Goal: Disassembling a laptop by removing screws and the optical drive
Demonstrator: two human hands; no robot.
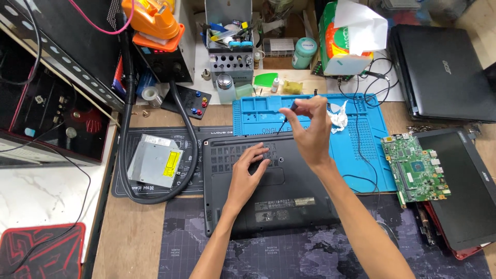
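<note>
Both forearms are extended from the lower edge of the frame toward its centre. The left hand (251, 166) is laid palm down, fingers spread apart and flat, on the underside of a black laptop (268, 191) that lies upturned in the centre of the frame. Nothing is gripped by it; the laptop base is only pressed.

The right hand (310, 126) is raised above the laptop's far edge, wrist bent, with thumb and fingertips pinched together on a thin dark screwdriver (285, 118), whose tip is pointed down and left toward the base.

Just behind the laptop, a blue repair mat (361, 144) with moulded compartments is spread on the wooden worktop (134, 232); a crumpled white tissue (338, 116) is seen on it, and what lies in the compartments cannot be made out. A green circuit board (416, 168) is set at the mat's right edge, beside a further dark laptop (467, 181). A closed black laptop (444, 72) is placed at the upper right.

To the left of the central laptop, a silver optical drive (155, 161) is ringed by a thick black hose (124, 155). At the upper centre, a grey tool rack (230, 39) is filled with small tools and bottles. A green tissue box (343, 39) with a sheet pulled up stands to its right.
</note>
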